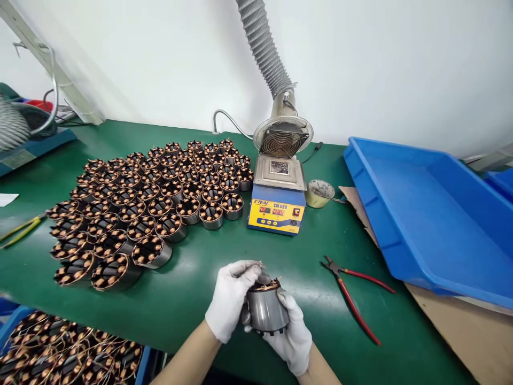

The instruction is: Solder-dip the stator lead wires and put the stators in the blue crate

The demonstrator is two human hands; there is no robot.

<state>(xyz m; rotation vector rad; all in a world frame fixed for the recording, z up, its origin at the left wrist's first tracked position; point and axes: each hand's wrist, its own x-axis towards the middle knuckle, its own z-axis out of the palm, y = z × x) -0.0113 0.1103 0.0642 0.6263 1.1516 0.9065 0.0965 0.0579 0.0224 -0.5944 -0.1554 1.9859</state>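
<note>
In front of me a motor stator (pixel 267 310), a grey metal ring with copper windings at its top and black teeth below, is held tilted above the green table. My right hand (pixel 294 334), in a white glove, wraps round its right side and underside. My left hand (pixel 232 297), also gloved, is closed at the stator's upper rim, fingertips pinched over the windings. What lies in that pinch is hidden. Short copper wire ends stick up at the rim. To the right, red-handled cutting pliers (pixel 352 299) lie with their handles spread.
Rows of stators (pixel 160 206) fill the table's left side. Behind my hands stands a blue and yellow solder pot (pixel 276 214) beneath a fume hose (pixel 266 48), beside a small tub (pixel 319 200). A blue tray (pixel 385 214) rests on cardboard at right. A bin of stators (pixel 76 353) sits lower left.
</note>
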